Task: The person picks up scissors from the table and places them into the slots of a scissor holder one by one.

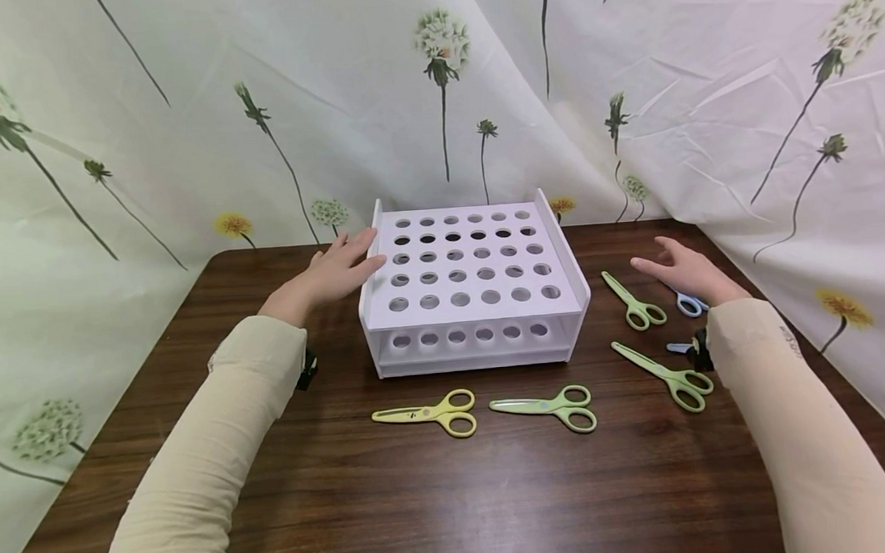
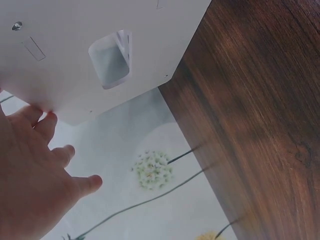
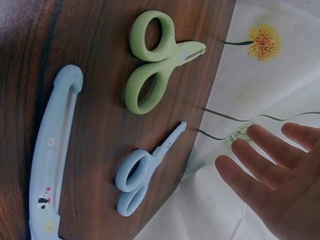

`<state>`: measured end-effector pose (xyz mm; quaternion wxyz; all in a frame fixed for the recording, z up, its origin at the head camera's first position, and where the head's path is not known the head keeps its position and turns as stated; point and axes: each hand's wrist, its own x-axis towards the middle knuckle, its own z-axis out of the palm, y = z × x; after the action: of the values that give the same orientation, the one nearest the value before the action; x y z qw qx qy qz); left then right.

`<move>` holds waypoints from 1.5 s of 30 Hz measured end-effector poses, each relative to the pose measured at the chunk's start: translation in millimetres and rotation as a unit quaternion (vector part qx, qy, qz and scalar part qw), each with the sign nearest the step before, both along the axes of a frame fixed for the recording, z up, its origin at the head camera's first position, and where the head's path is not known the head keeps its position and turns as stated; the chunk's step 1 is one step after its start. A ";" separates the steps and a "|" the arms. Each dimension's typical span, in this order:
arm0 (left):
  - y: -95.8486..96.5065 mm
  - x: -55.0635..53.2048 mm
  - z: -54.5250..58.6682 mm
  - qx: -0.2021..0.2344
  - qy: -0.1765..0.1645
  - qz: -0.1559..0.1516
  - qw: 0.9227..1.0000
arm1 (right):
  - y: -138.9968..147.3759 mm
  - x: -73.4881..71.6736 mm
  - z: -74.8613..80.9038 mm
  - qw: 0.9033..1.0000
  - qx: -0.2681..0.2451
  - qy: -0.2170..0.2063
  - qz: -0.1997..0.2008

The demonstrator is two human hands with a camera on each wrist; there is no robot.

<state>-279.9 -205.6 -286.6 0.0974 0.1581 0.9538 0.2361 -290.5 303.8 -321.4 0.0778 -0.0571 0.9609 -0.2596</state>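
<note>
A white rack (image 1: 474,315) with rows of round holes stands at the middle of the table. At its left side is my left hand (image 1: 330,272), fingers extended, the fingertips (image 2: 49,120) at the edge of the side panel (image 2: 60,75); whether they press on it I cannot tell. My right hand (image 1: 686,268) hovers at the right with its fingers spread and nothing in them. Beneath and beside it lie green scissors (image 1: 631,300) and blue scissors (image 3: 150,167). Another light blue pair (image 3: 50,165) is partly hidden by the right wrist in the head view.
Yellow scissors (image 1: 420,413) and green scissors (image 1: 535,405) lie in front of the rack, handles to the right. More green scissors (image 1: 661,372) lie at the front right. A white curtain (image 1: 372,88) with printed flowers borders the dark wooden table (image 1: 485,508) at the back and sides.
</note>
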 end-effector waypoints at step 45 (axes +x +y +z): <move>-0.9 2.4 -2.5 0.014 -0.001 -0.010 1.000 | 10.7 7.3 -37.7 0.999 0.016 -0.005 0.028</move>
<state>-277.5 -206.5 -289.2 0.0981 0.1689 0.9487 0.2487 -283.2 314.5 -359.1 0.0905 -0.0817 0.9625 -0.2422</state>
